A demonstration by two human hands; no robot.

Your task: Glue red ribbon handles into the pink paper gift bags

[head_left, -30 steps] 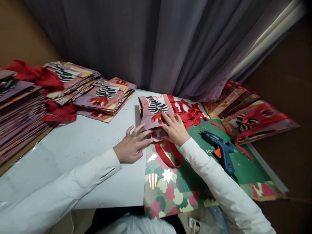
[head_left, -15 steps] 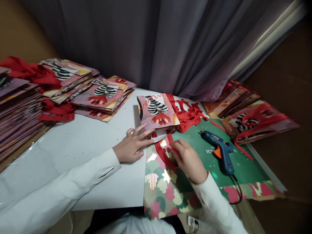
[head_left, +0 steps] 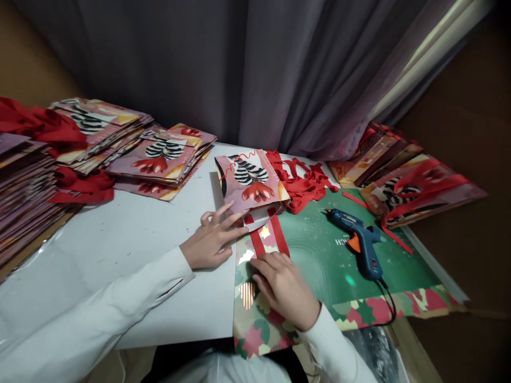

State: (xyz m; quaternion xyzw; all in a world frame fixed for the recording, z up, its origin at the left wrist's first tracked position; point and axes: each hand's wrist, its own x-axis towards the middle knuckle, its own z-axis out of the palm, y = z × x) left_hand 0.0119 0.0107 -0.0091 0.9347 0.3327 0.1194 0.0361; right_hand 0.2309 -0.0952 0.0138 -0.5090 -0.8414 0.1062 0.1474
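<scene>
A paper bag [head_left: 253, 181] with a striped figure and a red flower lies flat, its mouth toward me. My left hand [head_left: 209, 244] has its fingers spread, and the fingertips rest on the bag's near left edge. From the mouth a red ribbon handle [head_left: 281, 236] extends toward me in two strands over patterned paper. My right hand [head_left: 285, 287] covers the near end of this ribbon, fingers bent and close together on it; the ribbon under them is hidden.
A blue glue gun [head_left: 357, 236] lies on the green sheet [head_left: 319, 266] at right. Loose red ribbons [head_left: 305, 189] lie beyond the bag. Bags with ribbon handles [head_left: 423, 186] stand at far right. Stacked bags [head_left: 163, 159] and red ribbon [head_left: 85, 183] occupy the left side.
My right hand has moved toward me and left, down along the ribbon, and now covers its loop. My left hand stays at the bag's edge. The view has shifted slightly.
</scene>
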